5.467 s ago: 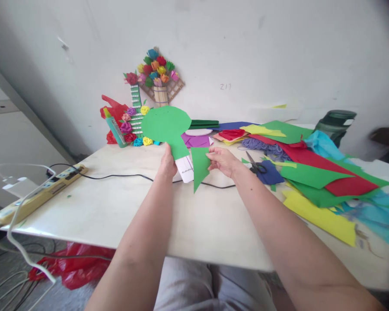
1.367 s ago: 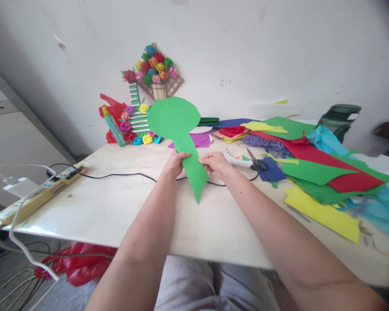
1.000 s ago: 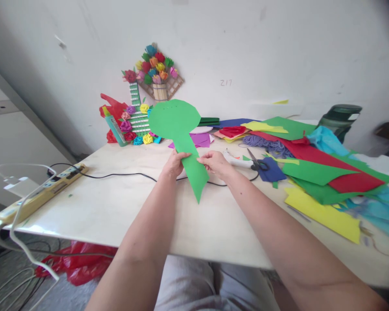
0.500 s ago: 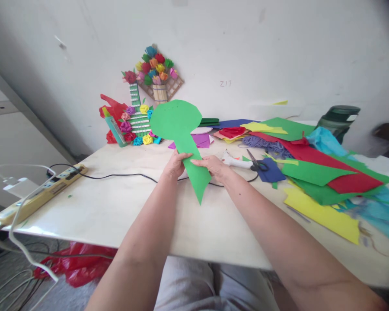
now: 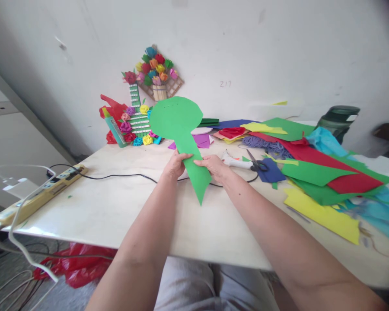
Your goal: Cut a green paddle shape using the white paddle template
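A green cutout (image 5: 176,119) is being held over the counter (image 5: 116,207), its stem (image 5: 199,183) being clamped at opposite edges by the fingers (image 5: 186,156) of left hand (image 5: 175,164) and right hand (image 5: 214,166), apparently being kept steady.

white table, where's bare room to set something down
Bare tabletop, save small green scraps, lies between the power strip, black cable and left forearm, and between both forearms. Coloured sheets, yarn and scissors crowd the right.

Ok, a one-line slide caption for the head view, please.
Left hand and right hand grasp a green, round-topped, paper-like cutout above a pale table, colourful paper-like flowers behind.
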